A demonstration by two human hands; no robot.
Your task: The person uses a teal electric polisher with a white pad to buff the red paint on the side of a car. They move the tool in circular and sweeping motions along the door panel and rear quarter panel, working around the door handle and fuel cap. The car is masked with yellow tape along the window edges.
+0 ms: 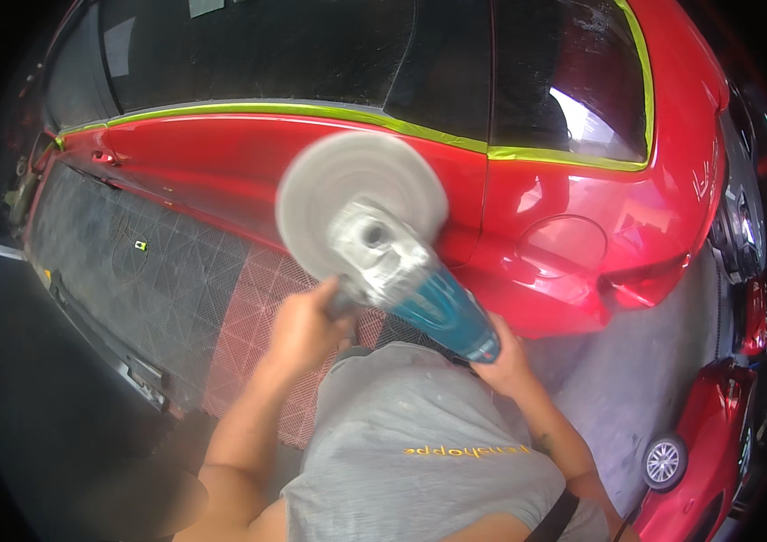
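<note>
Both my hands hold a teal and silver rotary polisher [445, 312] in front of a red car [221, 154]. Its big round whitish pad [320, 185] looks blurred and overlaps the car's side panel; whether it touches the paint I cannot tell. My left hand [305, 327] is closed around the side handle by the silver head. At the back end of the teal body, my right hand [508, 361] wraps round the grip, with its fingers partly hidden beneath. Yellow-green masking tape [564, 158] edges the car's windows above the pad.
Grey and red grid tiles [252, 334] cover the floor beside the car. A small yellow-green item [140, 246] lies on the grey tiles. Bare concrete [663, 352] lies to the right, where another red car [695, 461] stands. A dark strap or cord [557, 517] hangs by my right arm.
</note>
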